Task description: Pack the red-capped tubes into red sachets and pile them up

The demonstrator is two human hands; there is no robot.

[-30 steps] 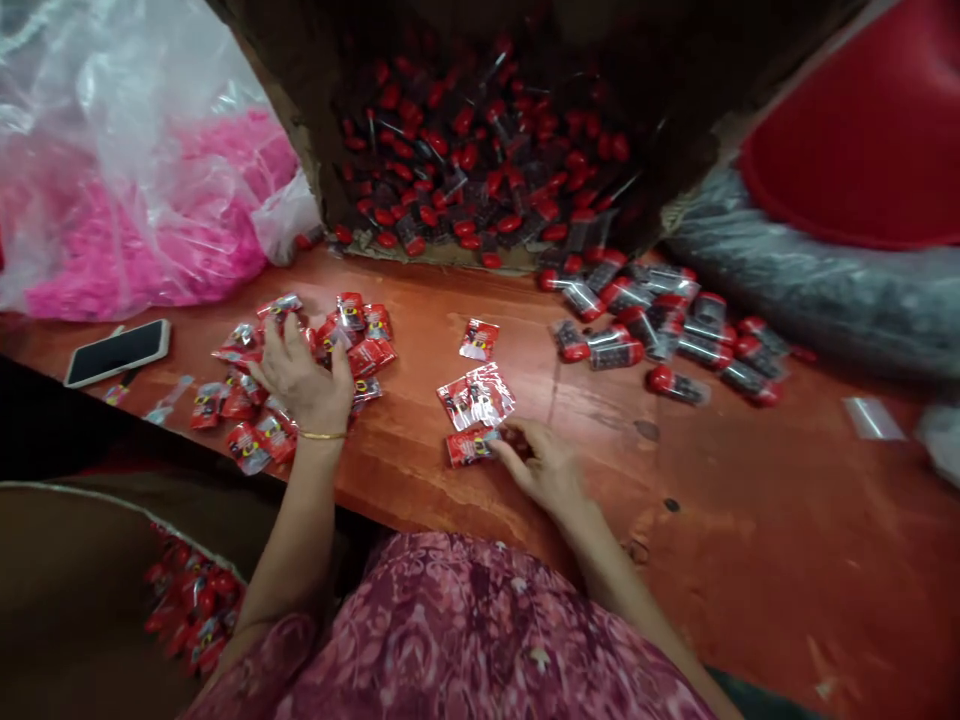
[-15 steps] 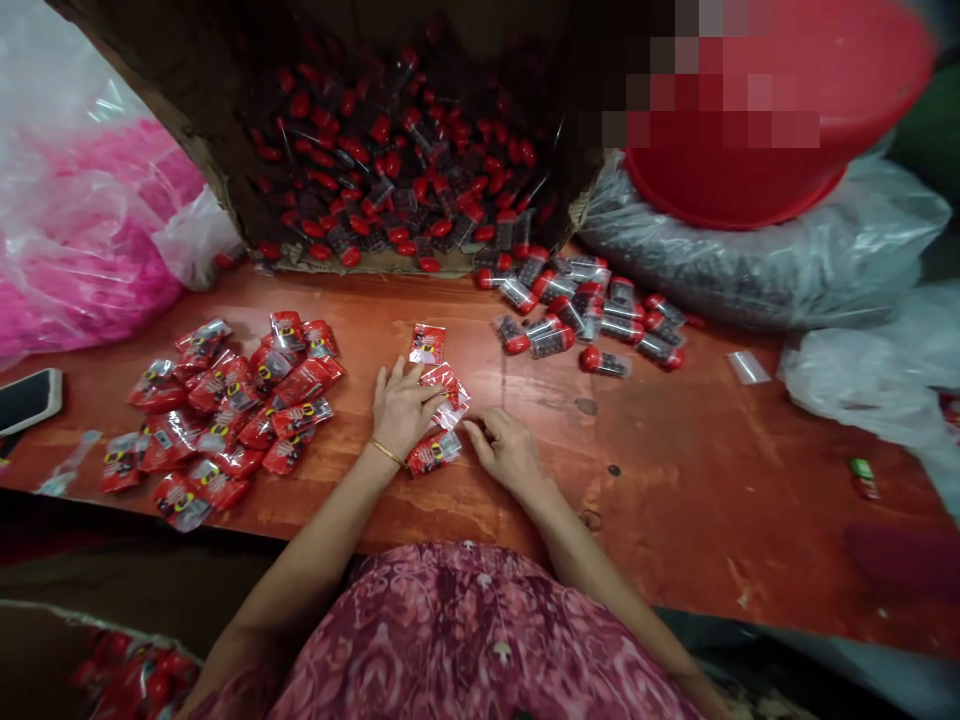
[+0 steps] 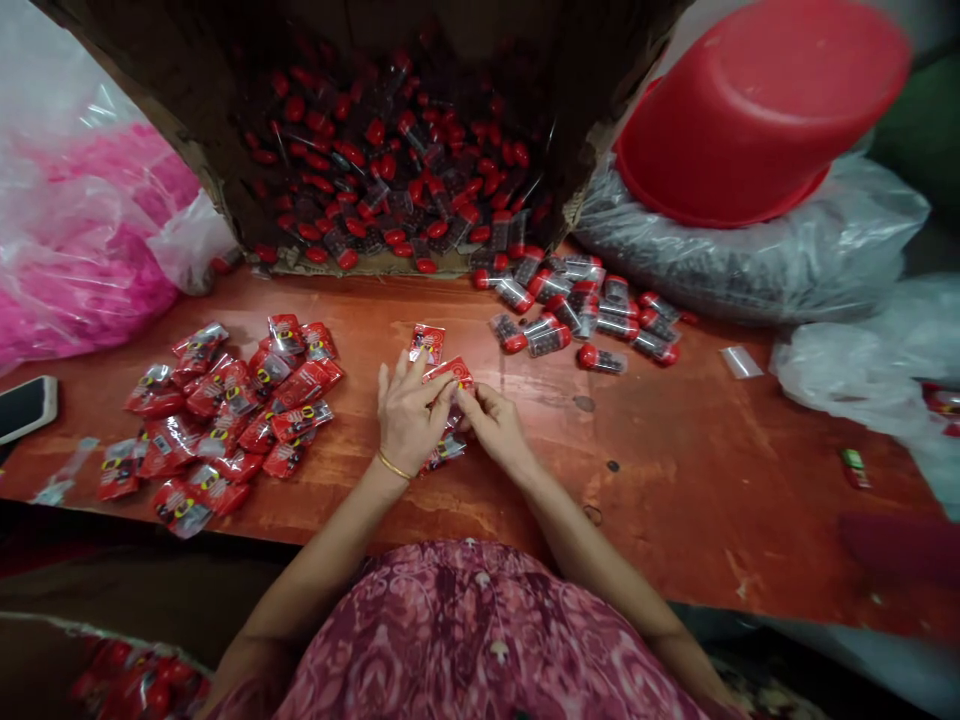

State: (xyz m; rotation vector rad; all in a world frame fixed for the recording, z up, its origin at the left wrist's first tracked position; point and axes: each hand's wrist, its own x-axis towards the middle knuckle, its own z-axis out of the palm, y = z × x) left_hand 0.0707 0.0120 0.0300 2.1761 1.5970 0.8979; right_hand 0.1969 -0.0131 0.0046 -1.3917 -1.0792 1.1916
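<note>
My left hand (image 3: 406, 414) and my right hand (image 3: 491, 424) meet over the middle of the red-brown table (image 3: 675, 480). Together they pinch a small red packet (image 3: 448, 373) lifted a little off the table. Another red packet (image 3: 442, 452) lies under my hands, and one more (image 3: 427, 342) lies just beyond them. A gold bangle sits on my left wrist. A heap of several red packets (image 3: 225, 410) is spread to the left of my left hand.
A torn cardboard box (image 3: 405, 150) of red-capped clear tubes stands at the back; several tubes (image 3: 577, 315) have spilled out. A red basin (image 3: 750, 110) rests on a dark plastic bag at right. Pink-filled bag (image 3: 82, 240) and phone (image 3: 26, 405) at left.
My left hand came from the packet heap on the left to the middle. Both hands closed on a red packet and raised it. The camera view swung right.
</note>
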